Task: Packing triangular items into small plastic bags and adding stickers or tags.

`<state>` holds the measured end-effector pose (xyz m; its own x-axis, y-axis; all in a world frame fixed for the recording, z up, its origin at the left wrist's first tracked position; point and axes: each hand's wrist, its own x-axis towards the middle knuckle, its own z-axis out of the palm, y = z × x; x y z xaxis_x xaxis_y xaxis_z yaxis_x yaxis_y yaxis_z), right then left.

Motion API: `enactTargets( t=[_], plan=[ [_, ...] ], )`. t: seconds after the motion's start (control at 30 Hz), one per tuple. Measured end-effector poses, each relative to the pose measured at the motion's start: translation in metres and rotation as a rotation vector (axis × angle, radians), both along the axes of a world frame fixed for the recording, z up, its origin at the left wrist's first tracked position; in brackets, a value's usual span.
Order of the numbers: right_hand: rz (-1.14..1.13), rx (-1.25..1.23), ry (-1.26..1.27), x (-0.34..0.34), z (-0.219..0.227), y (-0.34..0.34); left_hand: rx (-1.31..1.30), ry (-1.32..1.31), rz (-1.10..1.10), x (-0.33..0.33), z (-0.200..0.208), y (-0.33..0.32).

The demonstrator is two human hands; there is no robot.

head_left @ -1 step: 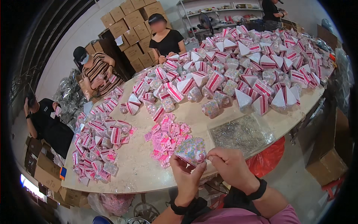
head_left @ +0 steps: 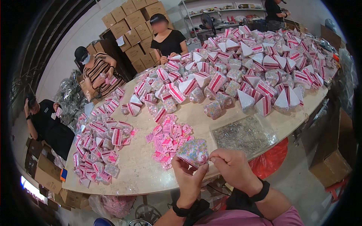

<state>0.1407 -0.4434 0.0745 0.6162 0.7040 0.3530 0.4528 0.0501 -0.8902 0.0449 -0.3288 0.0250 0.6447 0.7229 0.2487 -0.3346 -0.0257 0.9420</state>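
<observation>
My left hand (head_left: 187,181) grips a toy cake slice (head_left: 192,150) with multicoloured sprinkles on top, tilted above the front edge of the table. My right hand (head_left: 234,168) is closed in a pinch at the slice's right side; whatever sits between its fingertips is too small to make out. Just beyond the slice lies a loose heap of pink printed cards (head_left: 170,137). To the right of that, thin metal pins (head_left: 241,135) fill a shallow clear tray (head_left: 272,132).
A large pile of cake slices (head_left: 226,81) covers the far and right table. A smaller pile with pink cards (head_left: 100,150) sits at left. Co-workers stand behind the left and far edges. Cardboard boxes (head_left: 332,150) and a red bag (head_left: 269,160) are at right.
My hands and the cake slice stay where they were. At the left, the co-worker in the striped top has brought both hands together around a small pink item.
</observation>
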Motion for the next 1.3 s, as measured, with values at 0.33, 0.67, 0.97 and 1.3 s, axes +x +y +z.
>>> enactTargets(
  t=[0.33, 0.67, 0.97, 1.3],
  plan=[
    [-0.044, 0.040, -0.058, -0.001, -0.004, 0.001, 0.188, 0.039, 0.122, 0.002, 0.000, -0.003],
    [-0.113, 0.053, -0.213, -0.004, -0.014, 0.012, 0.336, 0.096, 0.196, 0.000, 0.001, 0.001],
    [-0.089, -0.006, -0.379, -0.007, -0.012, 0.020, 0.302, 0.126, 0.269, 0.000, -0.007, 0.011],
    [-0.089, -0.018, -0.157, -0.016, -0.002, 0.039, 0.398, 0.190, 0.298, -0.013, -0.008, 0.031]
  ],
)
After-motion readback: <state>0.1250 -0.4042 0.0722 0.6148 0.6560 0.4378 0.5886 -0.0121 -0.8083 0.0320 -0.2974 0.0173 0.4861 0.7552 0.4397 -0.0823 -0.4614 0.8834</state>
